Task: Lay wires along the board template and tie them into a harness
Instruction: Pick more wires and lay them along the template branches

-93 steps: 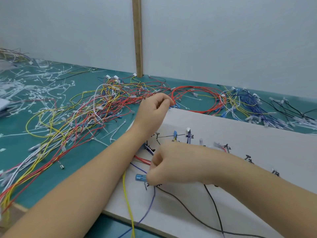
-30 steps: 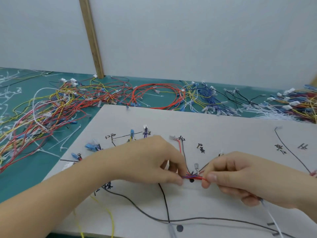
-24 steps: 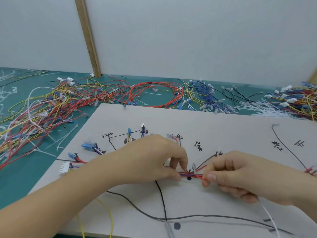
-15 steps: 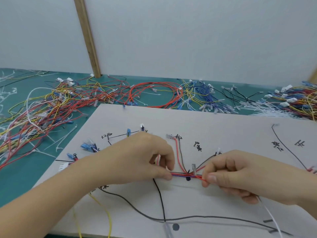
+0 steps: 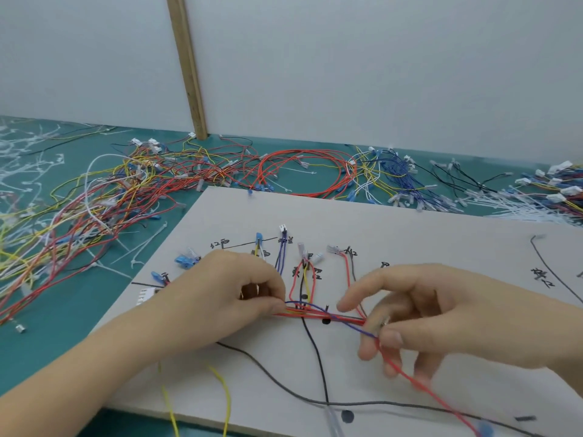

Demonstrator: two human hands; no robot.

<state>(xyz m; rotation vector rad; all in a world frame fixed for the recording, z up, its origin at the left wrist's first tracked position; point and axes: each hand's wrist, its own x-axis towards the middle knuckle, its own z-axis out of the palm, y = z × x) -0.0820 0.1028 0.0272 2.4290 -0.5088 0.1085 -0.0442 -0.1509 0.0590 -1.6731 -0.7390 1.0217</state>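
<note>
Head view: a white board template [image 5: 410, 234] lies on my green table. My left hand [image 5: 227, 298] still pinches the wire bundle [image 5: 318, 314] along the trunk line; my right hand [image 5: 419, 313] has loosened, index finger raised, thumb pinching a blue wire [image 5: 353, 326], so routing continues before tying.

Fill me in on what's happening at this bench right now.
A person is building a wire harness on a white template board. The left hand pinches a bundle of wires flat against the board, while the right hand pinches a red wire and a blue wire and draws them out from the bundle. Piles of loose wires lie on the green table behind.
</note>
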